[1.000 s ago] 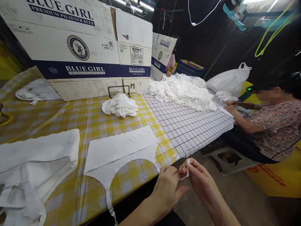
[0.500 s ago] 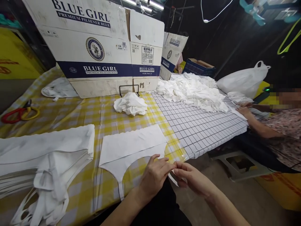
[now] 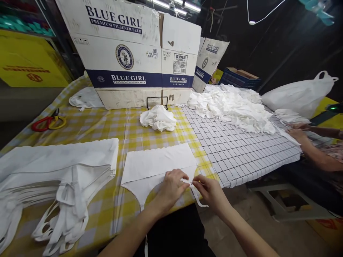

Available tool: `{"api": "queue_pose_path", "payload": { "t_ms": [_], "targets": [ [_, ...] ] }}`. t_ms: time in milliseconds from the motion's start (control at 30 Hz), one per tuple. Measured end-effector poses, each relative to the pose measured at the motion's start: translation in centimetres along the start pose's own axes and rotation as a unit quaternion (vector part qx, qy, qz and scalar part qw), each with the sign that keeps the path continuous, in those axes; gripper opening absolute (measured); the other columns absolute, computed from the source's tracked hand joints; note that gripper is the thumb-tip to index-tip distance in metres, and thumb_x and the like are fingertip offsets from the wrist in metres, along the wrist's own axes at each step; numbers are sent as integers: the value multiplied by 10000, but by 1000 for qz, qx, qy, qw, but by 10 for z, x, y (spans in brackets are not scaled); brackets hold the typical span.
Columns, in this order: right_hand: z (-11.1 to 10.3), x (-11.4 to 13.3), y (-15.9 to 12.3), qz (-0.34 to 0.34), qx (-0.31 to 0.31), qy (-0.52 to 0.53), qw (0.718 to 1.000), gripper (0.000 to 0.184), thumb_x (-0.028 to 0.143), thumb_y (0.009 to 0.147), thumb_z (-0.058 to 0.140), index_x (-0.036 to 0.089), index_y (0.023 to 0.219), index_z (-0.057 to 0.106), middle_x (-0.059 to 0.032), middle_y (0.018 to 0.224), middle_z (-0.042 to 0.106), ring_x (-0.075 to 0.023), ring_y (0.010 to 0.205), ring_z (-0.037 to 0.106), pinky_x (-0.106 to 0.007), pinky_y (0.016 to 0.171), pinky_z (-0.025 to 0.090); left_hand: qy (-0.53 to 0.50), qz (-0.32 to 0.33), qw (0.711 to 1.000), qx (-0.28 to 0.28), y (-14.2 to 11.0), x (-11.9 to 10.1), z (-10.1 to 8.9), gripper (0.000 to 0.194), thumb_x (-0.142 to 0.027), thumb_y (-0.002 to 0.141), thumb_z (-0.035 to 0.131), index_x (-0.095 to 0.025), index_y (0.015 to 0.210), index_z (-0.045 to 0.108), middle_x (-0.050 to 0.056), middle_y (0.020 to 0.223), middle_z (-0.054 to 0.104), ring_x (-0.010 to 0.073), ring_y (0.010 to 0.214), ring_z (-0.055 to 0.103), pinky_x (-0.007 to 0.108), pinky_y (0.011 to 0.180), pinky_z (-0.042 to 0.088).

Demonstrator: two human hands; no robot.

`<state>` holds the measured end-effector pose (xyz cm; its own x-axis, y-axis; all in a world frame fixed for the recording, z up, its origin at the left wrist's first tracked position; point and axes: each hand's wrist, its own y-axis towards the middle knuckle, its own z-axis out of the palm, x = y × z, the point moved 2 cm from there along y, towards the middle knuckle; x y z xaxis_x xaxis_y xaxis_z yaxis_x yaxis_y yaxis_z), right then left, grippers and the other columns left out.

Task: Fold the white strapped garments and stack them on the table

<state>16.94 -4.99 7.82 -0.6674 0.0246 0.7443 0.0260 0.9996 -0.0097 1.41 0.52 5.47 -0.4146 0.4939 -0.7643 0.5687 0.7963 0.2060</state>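
A white strappy top (image 3: 158, 162) lies flat on the yellow checked cloth in front of me. My left hand (image 3: 173, 187) rests over its lower right part, thumb and fingers pinching a white strap (image 3: 197, 198). My right hand (image 3: 210, 191) is closed at its fingertips on a small strap slider (image 3: 191, 183), close beside the left fingertips. The strap's loose end hangs in a curve below the right hand. To the left, a stack of similar white tops (image 3: 64, 157) has its straps dangling toward the table's edge.
A crumpled white garment (image 3: 158, 118) lies ahead, before a large beer carton (image 3: 125, 80). Red-and-yellow-handled scissors (image 3: 49, 122) are at the far left. A heap of white garments (image 3: 230, 107) covers the grid cloth (image 3: 222, 153). Another person's hands (image 3: 297, 132) work at the right.
My view has swung left, so things appear further right. My hands have risen onto the top's right edge, and the slider now shows between my fingertips.
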Motion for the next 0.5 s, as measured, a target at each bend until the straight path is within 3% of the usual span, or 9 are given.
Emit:
{"api": "queue_pose_path", "payload": {
  "t_ms": [167, 367, 500],
  "targets": [
    [7, -15, 35, 9, -33, 12, 999, 271, 395, 845, 454, 194, 727, 594, 8, 562, 525, -136, 512, 464, -236, 497, 335, 132, 20, 991, 9, 28, 36, -9, 327, -146, 747, 586, -219, 1060, 528, 41, 1026, 541, 207, 969, 494, 366, 827, 409],
    [22, -24, 64, -2, -32, 22, 999, 241, 349, 840, 443, 188, 736, 589, -7, 624, 573, -151, 589, 506, -247, 561, 368, 223, 86, 969, 63, 47, 48, -9, 57, -158, 791, 559, -168, 846, 568, 48, 909, 537, 198, 905, 490, 314, 765, 446],
    [29, -28, 72, -14, -33, 33, 999, 233, 326, 834, 440, 182, 727, 589, -17, 647, 588, -156, 614, 513, -251, 573, 378, 293, 130, 943, 85, 46, 53, -3, 198, -48, 830, 412, -152, 742, 555, 72, 829, 539, 193, 820, 495, 306, 689, 450]
  ]
}}
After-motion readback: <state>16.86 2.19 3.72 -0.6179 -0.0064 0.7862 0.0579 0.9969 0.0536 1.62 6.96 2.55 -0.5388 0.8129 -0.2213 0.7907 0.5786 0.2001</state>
